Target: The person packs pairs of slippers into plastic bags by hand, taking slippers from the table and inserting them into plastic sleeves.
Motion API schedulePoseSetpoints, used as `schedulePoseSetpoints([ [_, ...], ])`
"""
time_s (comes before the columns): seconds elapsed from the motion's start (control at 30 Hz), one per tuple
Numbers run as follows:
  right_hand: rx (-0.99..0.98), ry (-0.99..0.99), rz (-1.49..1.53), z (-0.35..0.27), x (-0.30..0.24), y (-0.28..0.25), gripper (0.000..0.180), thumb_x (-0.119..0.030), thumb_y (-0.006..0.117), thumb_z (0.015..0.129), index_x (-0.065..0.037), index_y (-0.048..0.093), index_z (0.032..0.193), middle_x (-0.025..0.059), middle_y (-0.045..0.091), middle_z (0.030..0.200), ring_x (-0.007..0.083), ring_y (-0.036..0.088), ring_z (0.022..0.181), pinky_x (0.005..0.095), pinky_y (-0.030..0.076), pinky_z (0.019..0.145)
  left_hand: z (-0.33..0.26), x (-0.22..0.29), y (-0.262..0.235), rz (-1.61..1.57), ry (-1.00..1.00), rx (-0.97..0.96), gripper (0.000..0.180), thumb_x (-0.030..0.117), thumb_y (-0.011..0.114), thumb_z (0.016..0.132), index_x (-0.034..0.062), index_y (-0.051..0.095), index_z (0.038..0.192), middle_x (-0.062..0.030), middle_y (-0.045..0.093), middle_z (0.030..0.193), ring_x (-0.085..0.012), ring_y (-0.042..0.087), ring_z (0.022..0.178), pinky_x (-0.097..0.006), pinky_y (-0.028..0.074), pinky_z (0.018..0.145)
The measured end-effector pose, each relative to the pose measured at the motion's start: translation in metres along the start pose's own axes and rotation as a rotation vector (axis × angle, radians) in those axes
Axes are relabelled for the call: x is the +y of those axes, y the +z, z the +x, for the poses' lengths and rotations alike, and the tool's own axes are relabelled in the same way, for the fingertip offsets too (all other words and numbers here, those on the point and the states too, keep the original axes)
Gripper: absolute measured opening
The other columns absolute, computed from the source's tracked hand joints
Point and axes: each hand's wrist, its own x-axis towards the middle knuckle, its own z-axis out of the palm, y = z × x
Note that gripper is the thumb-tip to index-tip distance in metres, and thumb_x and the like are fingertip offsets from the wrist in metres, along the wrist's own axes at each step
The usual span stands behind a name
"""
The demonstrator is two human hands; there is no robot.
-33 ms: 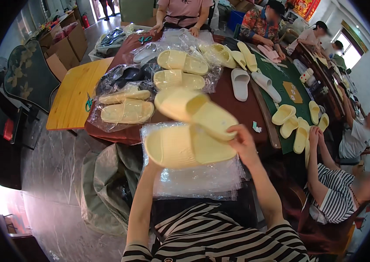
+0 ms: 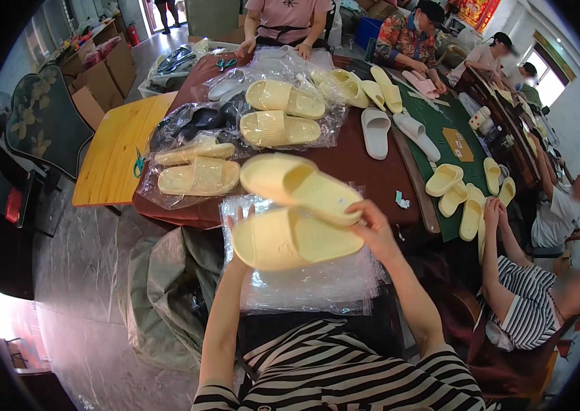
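Two pale yellow slide slippers are held over my lap, their heel ends pinched together by my right hand [image 2: 377,233]. The upper slipper [image 2: 328,195] is slightly blurred and lies behind the lower slipper [image 2: 262,240], whose wide strap faces me. My left hand [image 2: 240,218] is at the toe end, mostly hidden behind the lower slipper. Its visible fingertips are stretched out and apart; whether they touch the slipper is unclear. Beneath both slippers lies a stack of clear plastic bags [image 2: 304,291].
Bagged yellow slippers [image 2: 282,129] cover the brown-topped table [image 2: 345,168]. White slippers [image 2: 375,133] and loose yellow ones [image 2: 471,212] lie to the right. Teal scissors [image 2: 139,163] rest near a yellow wooden table [image 2: 122,147]. Co-workers sit opposite and at right; a grey-green sack [image 2: 160,301] stands left.
Both slippers have shifted slightly left, and the lower one has tilted so its strap shows more. Fingertips of my left hand have come into sight behind it.
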Motion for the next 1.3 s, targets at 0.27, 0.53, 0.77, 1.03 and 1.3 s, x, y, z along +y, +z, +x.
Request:
schedulePoseSetpoints([
  [0.27,-0.071,0.238,-0.079,-0.069,0.094,-0.091,0.027,-0.004,0.062,0.089,-0.007,0.057,0.116,0.0010,0.057,0.109,0.0096,0.052,0.104,0.0252,0.042,0.092,0.009,0.022,-0.021,-0.120,-0.051,0.031,0.050,0.025,0.046,0.097,0.0296,0.044,0.147,-0.0179,0.019,0.160,-0.0460,0.005,0.148,-0.067,-0.001,0.115],
  [0.53,0.036,0.392,0.021,-0.100,0.071,-0.105,0.025,-0.018,0.063,0.093,-0.010,0.052,0.114,0.0035,0.053,0.111,0.0123,0.048,0.109,0.0256,0.038,0.094,0.006,0.016,-0.019,-0.069,-0.050,0.023,0.054,0.024,0.046,0.094,0.0314,0.041,0.148,-0.0187,0.018,0.160,-0.0466,0.005,0.148,-0.068,-0.001,0.114],
  [0.77,0.098,0.286,-0.165,-0.108,0.077,-0.090,0.029,-0.019,0.070,0.090,-0.009,0.053,0.111,0.0037,0.056,0.109,0.0132,0.050,0.105,0.0265,0.042,0.092,0.003,0.017,-0.018,-0.065,-0.029,0.043,0.058,0.024,0.049,0.091,0.0299,0.042,0.148,-0.0203,0.017,0.160,-0.0481,0.004,0.147,-0.069,-0.001,0.113],
  [1.03,0.164,0.256,-0.131,-0.125,0.073,-0.095,0.037,-0.015,0.070,0.088,-0.005,0.059,0.122,0.0057,0.060,0.115,0.0138,0.055,0.106,0.0273,0.045,0.092,0.013,0.029,-0.023,-0.116,0.001,0.012,0.056,0.025,0.049,0.091,0.0291,0.044,0.147,-0.0213,0.019,0.159,-0.0485,0.005,0.147,-0.069,-0.002,0.114],
  [1.3,0.177,0.233,-0.152,-0.118,0.067,-0.097,0.027,-0.015,0.070,0.089,-0.006,0.061,0.113,0.0030,0.060,0.104,0.0102,0.056,0.096,0.0256,0.046,0.084,0.005,0.021,-0.022,-0.100,-0.041,0.030,0.057,0.023,0.051,0.090,0.0286,0.044,0.146,-0.0217,0.021,0.158,-0.0490,0.008,0.147,-0.069,0.000,0.114],
])
